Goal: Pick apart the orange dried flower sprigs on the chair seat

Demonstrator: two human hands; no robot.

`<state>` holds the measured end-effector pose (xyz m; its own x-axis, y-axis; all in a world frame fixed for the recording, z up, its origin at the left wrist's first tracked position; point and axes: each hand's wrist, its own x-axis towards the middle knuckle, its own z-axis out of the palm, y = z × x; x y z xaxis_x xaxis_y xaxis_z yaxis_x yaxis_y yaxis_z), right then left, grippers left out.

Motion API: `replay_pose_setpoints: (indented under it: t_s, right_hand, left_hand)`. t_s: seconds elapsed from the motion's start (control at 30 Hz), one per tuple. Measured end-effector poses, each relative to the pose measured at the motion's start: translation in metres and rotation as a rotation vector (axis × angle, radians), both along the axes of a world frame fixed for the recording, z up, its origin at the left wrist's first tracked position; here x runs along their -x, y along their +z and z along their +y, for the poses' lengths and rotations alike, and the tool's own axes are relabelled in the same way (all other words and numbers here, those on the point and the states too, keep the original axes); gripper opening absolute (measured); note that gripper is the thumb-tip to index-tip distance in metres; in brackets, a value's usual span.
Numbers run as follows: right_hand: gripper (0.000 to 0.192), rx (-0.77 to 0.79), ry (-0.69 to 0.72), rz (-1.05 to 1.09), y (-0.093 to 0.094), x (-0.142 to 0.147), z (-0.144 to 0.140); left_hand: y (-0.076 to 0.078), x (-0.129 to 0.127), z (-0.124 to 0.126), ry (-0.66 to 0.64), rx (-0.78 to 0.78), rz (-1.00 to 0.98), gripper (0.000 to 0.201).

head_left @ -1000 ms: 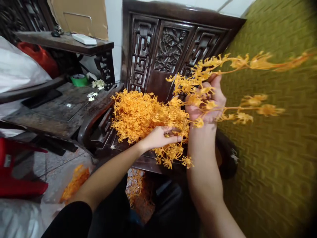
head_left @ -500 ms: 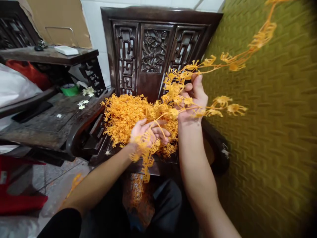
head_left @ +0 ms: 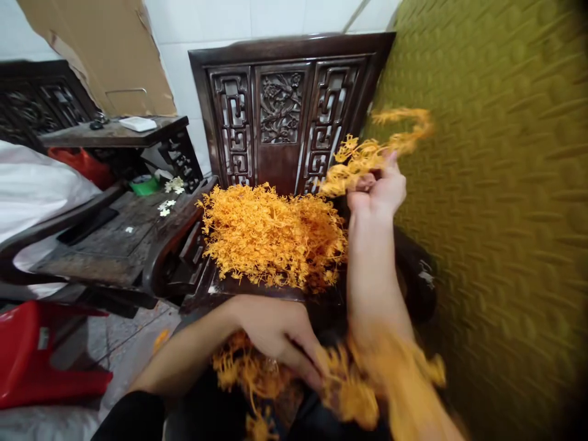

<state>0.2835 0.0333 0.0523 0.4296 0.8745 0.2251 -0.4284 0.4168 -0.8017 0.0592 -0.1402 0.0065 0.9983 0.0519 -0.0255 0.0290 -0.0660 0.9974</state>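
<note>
The right hand [head_left: 377, 190] grips a bunch of orange plastic flower sprigs [head_left: 362, 159] over the dark carved wooden chair [head_left: 285, 110]. The left hand [head_left: 275, 334] pinches another blurry orange sprig [head_left: 349, 386] low down.

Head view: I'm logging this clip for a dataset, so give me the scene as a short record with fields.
setting: carved dark wooden chair beside an olive textured wall
pile: orange plastic flower sprigs heaped on the chair seat
right hand: raised, closed on a sprig bundle, motion-blurred
left hand: low by the lap, gripping blurred orange sprigs
side table: small white flowers, green tape roll
other: red plastic stool, cardboard sheet
</note>
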Motion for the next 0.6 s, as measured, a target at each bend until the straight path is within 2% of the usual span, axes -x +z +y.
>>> replay_pose_setpoints:
  t_s: [0.03, 0.1, 0.13, 0.23, 0.3, 0.33, 0.37, 0.47, 0.53, 0.6]
  right_hand:
    - [0.033, 0.029, -0.059, 0.014, -0.003, -0.005, 0.003]
    - [0.024, 0.105, -0.180, -0.047, -0.011, -0.013, 0.005]
    - [0.021, 0.159, -0.211, -0.167, -0.015, -0.015, 0.005]
    - [0.018, 0.313, -0.199, -0.757, -0.023, -0.018, -0.002]
    - [0.022, 0.340, -0.171, -1.067, -0.017, -0.016, -0.013]
    - [0.025, 0.315, -0.166, -1.131, -0.010, -0.013, -0.020]
    - [0.026, 0.232, -0.175, -1.128, -0.001, -0.008, -0.028]
    - [0.039, -0.100, -0.224, -0.806, 0.029, 0.009, -0.063]
    - [0.051, -0.186, -0.081, -0.685, 0.044, 0.020, -0.088]
    - [0.048, -0.186, 0.082, -0.786, 0.052, 0.029, -0.108]
  left_hand:
    - [-0.001, 0.002, 0.001, -0.019, -0.054, 0.010, 0.023]
    - [0.000, 0.012, 0.003, 0.127, -0.089, 0.027, 0.030]
    - [0.002, 0.019, 0.005, 0.220, -0.092, 0.025, 0.032]
    - [0.020, 0.039, 0.011, 0.518, -0.114, -0.054, 0.035]
    - [0.039, 0.044, 0.015, 0.754, -0.174, -0.121, 0.034]
    - [0.050, 0.042, 0.017, 0.868, -0.235, -0.145, 0.033]
    - [0.061, 0.039, 0.020, 0.959, -0.318, -0.166, 0.032]
    - [0.093, 0.025, 0.028, 1.096, -0.625, -0.230, 0.025]
    - [0.107, 0.018, 0.033, 1.145, -0.775, -0.263, 0.022]
    - [0.112, 0.015, 0.038, 1.184, -0.834, -0.248, 0.024]
